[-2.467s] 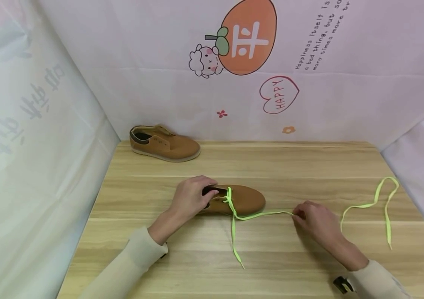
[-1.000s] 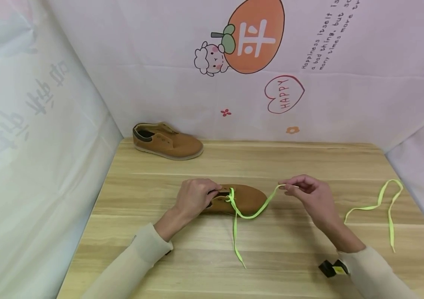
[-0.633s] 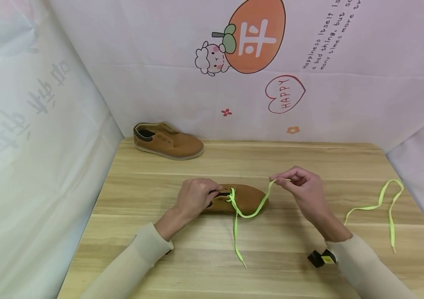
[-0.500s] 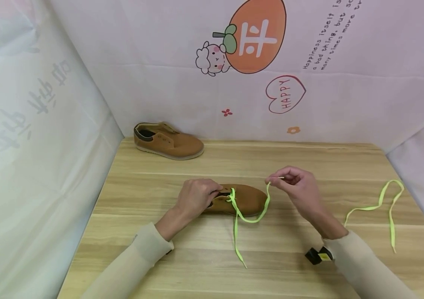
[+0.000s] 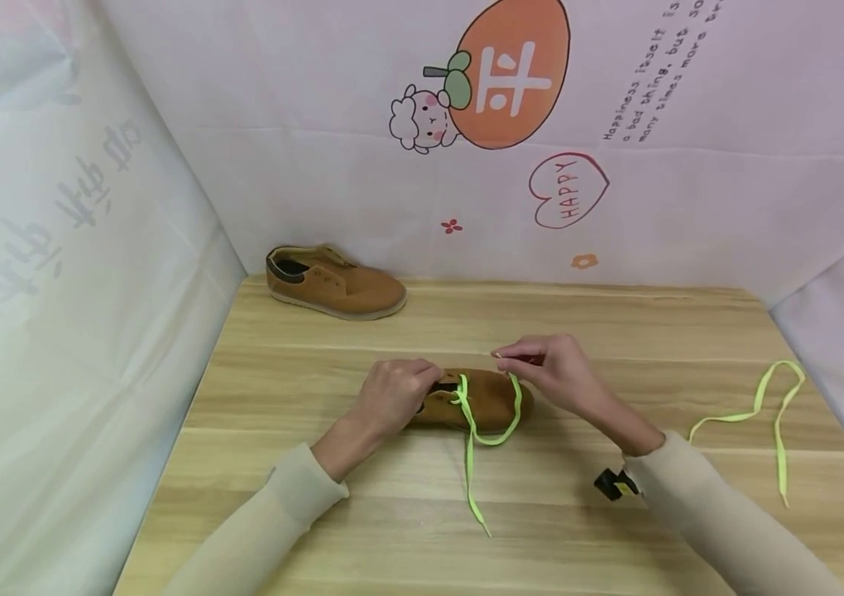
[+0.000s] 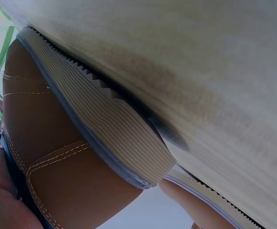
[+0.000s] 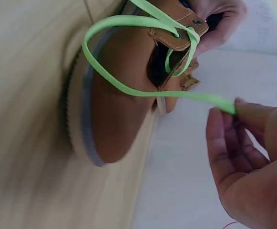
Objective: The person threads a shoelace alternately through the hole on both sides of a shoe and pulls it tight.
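Observation:
A brown shoe (image 5: 489,393) lies on the wooden table, toe to the right. My left hand (image 5: 390,397) grips the edge of its opening beside the eyelets; the left wrist view shows the shoe's side and sole (image 6: 95,109) close up. A neon green shoelace (image 5: 517,406) passes through the front eyelets. One of its ends hangs over the near side onto the table. Near the other end, my right hand (image 5: 559,368) pinches it between thumb and fingers, above the toe. In the right wrist view, that stretch of lace (image 7: 138,92) runs from the eyelets to my fingertips.
Another brown shoe (image 5: 347,290), with no lace in its visible eyelets, stands at the back left by the printed white cloth wall (image 5: 660,215). A second green shoelace (image 5: 757,406) lies at the right, partly behind my right sleeve (image 5: 705,488).
My right hand has lifted the lace and brought it left from beyond the toe to above it, so the lace now bends in a loop. My left hand stays at the shoe opening.

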`<state>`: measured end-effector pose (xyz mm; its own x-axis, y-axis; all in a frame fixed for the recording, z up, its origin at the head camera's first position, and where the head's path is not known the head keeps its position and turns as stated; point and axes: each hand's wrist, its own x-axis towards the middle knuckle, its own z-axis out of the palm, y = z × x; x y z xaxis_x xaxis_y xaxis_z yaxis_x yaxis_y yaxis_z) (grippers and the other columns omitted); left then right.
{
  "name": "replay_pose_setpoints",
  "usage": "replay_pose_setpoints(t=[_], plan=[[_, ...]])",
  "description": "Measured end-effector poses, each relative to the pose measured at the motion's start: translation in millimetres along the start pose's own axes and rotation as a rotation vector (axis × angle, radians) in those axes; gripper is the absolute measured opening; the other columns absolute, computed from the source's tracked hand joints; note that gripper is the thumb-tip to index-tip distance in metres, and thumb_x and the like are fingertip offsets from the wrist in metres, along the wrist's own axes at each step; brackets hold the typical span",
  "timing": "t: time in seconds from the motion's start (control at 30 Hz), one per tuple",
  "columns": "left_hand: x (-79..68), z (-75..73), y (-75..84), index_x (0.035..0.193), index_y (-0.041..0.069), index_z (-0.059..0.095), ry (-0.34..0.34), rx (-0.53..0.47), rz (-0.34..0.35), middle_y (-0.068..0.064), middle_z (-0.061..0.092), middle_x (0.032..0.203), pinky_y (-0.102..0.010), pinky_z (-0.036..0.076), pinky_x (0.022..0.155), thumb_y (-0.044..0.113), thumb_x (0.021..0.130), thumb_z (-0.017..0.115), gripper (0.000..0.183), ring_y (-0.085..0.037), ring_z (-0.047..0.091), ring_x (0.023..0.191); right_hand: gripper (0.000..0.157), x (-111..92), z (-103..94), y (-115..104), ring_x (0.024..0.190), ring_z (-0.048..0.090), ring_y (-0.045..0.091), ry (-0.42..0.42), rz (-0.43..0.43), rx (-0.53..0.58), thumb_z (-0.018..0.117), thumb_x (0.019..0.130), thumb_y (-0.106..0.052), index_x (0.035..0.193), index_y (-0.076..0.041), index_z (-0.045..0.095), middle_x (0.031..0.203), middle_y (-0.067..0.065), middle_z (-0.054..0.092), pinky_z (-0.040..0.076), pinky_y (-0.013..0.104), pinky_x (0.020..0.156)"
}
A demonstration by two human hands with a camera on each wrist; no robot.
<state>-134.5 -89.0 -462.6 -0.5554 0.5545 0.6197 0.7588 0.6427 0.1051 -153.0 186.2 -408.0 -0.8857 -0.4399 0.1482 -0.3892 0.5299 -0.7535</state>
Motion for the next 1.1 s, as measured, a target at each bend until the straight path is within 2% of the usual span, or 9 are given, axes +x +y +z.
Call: replay_pose_setpoints(t=[0.17,0.33,0.5,0.63,0.87,1.1], plan=[[-0.7,-0.4,0.4,0.091,0.007,0.081,0.006,0.01,0.009,-0.002,0.08,0.088,-0.026,0.061,0.062,-0.011,0.085,0.079,0.02,-0.014,0.076,0.072,0.015,14.5,3.8,-9.4,0.073,0.072,0.016,-0.041,-0.073,-0.16,0.08,0.093,-0.001,0.108,-0.004,0.083,0.09,0.004,0.08,0.057,0.024,0.062],[-1.2,0.3,0.0,0.09,0.009,0.081,0.001,0.02,0.0,-0.001,0.08,0.089,-0.026,0.061,0.062,-0.009,0.087,0.079,0.019,-0.013,0.077,0.073,0.007,26.1,10.5,-12.0,0.075,0.074,0.01,-0.041,-0.128,-0.247,0.084,0.089,-0.002,0.095,-0.006,0.084,0.089,0.003,0.081,0.061,0.027,0.065],[-2.1,1.3,-0.3,0.09,0.01,0.081,-0.007,0.013,-0.011,-0.001,0.08,0.089,-0.026,0.061,0.061,-0.007,0.088,0.079,0.018,-0.013,0.077,0.073,0.007,34.4,17.4,-12.7,0.076,0.077,0.014,-0.05,-0.264,-0.365,0.085,0.087,-0.001,0.09,-0.007,0.084,0.088,0.003,0.081,0.062,0.03,0.066],[-2.3,0.8,-0.3,0.09,0.01,0.081,-0.01,-0.003,-0.023,-0.002,0.08,0.089,-0.027,0.061,0.061,-0.006,0.09,0.078,0.017,-0.013,0.077,0.073,0.009,38.2,21.6,-16.9,0.082,0.078,0.019,-0.065,-0.336,-0.411,0.084,0.086,0.004,0.091,-0.004,0.084,0.091,0.006,0.081,0.063,0.034,0.071],[-1.6,0.5,-0.2,0.091,0.011,0.081,-0.025,0.011,-0.029,-0.001,0.08,0.088,-0.027,0.061,0.06,-0.003,0.092,0.077,0.015,-0.013,0.076,0.073,0.013,41.4,28.3,-21.8,0.086,0.077,0.018,-0.124,-0.36,-0.492,0.08,0.087,0.007,0.092,-0.005,0.083,0.091,0.004,0.079,0.063,0.035,0.075],[-2.8,-0.1,0.2,0.092,0.012,0.082,-0.029,0.027,-0.036,0.0,0.079,0.086,-0.027,0.059,0.057,-0.001,0.091,0.079,0.014,-0.012,0.075,0.07,0.016,44.0,35.6,-21.5,0.081,0.075,0.015,-0.151,-0.412,-0.557,0.076,0.091,0.005,0.087,-0.01,0.08,0.087,0.001,0.077,0.062,0.033,0.071]])
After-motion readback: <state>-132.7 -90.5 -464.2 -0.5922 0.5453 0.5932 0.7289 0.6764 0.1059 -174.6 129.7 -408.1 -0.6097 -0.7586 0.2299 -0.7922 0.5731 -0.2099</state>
